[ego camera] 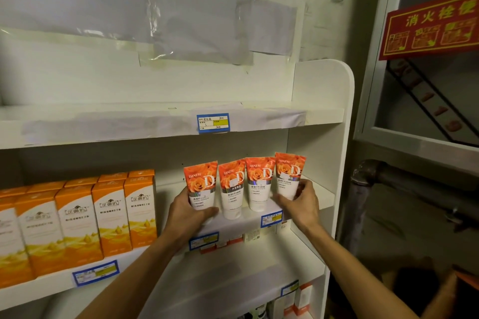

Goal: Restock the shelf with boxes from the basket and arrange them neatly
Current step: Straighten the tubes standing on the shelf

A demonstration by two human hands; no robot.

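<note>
We cannot read the small price labels (212, 122); the orange boxes (77, 217) run off the left edge, and the left hand (190, 211) hides the leftmost tube's (201, 185) base.

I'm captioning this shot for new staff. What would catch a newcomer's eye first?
Four orange-and-white rose-print tubes stand in a row on the middle white shelf, the left hand on the leftmost and the right hand on the rightmost. To their left sit orange-and-white cartons. A red sign with yellow characters hangs at upper right.
</note>
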